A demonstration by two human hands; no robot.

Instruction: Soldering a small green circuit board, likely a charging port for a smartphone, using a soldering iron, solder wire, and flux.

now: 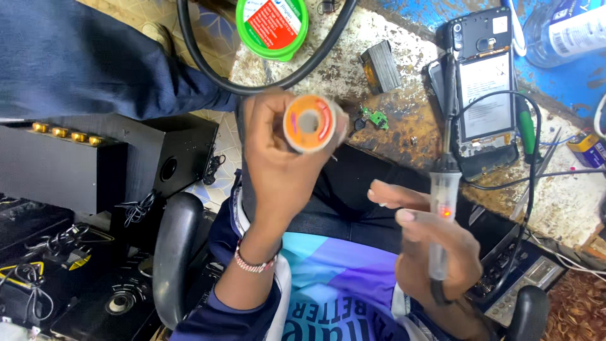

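My left hand point(278, 164) is raised and holds an orange spool of solder wire point(310, 123), its round end facing the camera. My right hand point(435, 243) grips a soldering iron point(443, 189) with a clear handle and a small red light; its tip points up toward an opened black phone point(485, 95) that lies on the worn bench point(404, 126). A small green circuit board point(377, 118) rests on the bench between the two hands.
A green round tin point(272, 25) and a thick black cable point(208, 63) sit at the bench's far side. A dark small block point(381, 66), tweezers point(536, 173), a plastic bottle point(568, 28) and black speakers point(95, 164) at left surround me. Another person's blue sleeve point(82, 57) is at upper left.
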